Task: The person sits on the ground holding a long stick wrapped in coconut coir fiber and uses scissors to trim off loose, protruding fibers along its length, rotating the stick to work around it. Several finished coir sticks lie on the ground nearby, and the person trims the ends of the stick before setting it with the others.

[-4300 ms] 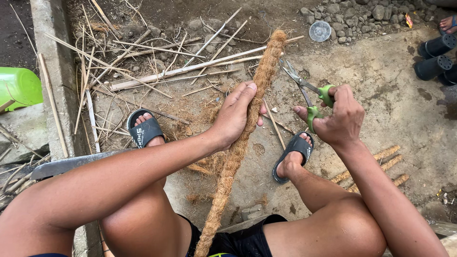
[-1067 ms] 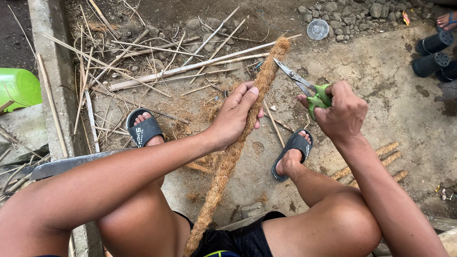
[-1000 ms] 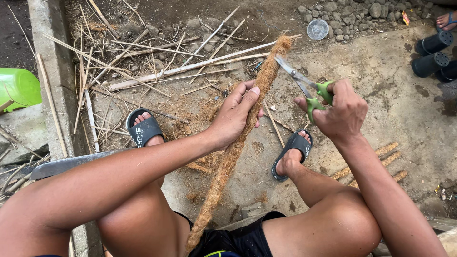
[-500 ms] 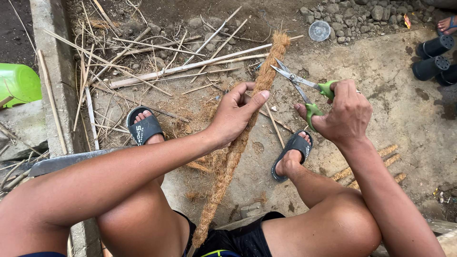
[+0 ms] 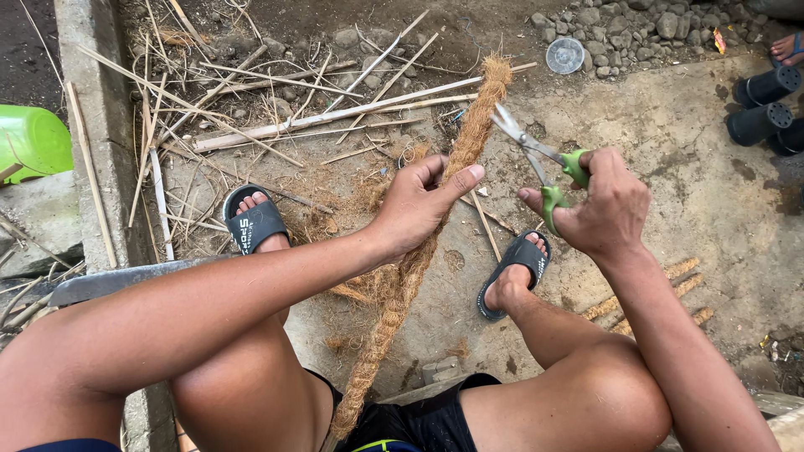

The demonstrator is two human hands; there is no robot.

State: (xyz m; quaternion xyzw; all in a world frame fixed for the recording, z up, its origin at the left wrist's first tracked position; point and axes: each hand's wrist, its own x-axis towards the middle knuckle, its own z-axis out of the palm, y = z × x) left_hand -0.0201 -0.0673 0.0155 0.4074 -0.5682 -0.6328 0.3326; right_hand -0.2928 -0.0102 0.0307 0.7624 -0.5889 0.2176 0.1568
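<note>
A long pole wrapped in brown coconut fibre [image 5: 469, 138] slants from between my knees up toward the far ground. My left hand [image 5: 419, 205] grips it about midway, thumb stretched along the fibre. My right hand [image 5: 599, 205] holds green-handled scissors [image 5: 536, 155], their metal blades open and pointing at the upper part of the pole, just right of it. Loose brown fibre [image 5: 360, 201] lies on the ground beside my left hand.
My feet in black slide sandals [image 5: 251, 222] [image 5: 511, 268] rest on bare concrete. Bamboo sticks [image 5: 318, 113] and stones [image 5: 636, 21] lie beyond. A green plastic tub [image 5: 29, 138] sits left, a long blade [image 5: 126, 280] by my left leg, finished fibre poles [image 5: 662, 289] right, black pots [image 5: 762, 100] far right.
The pole's top has swung slightly and my left hand has re-gripped it. The scissors have shifted a little along the upper pole, blades opening.
</note>
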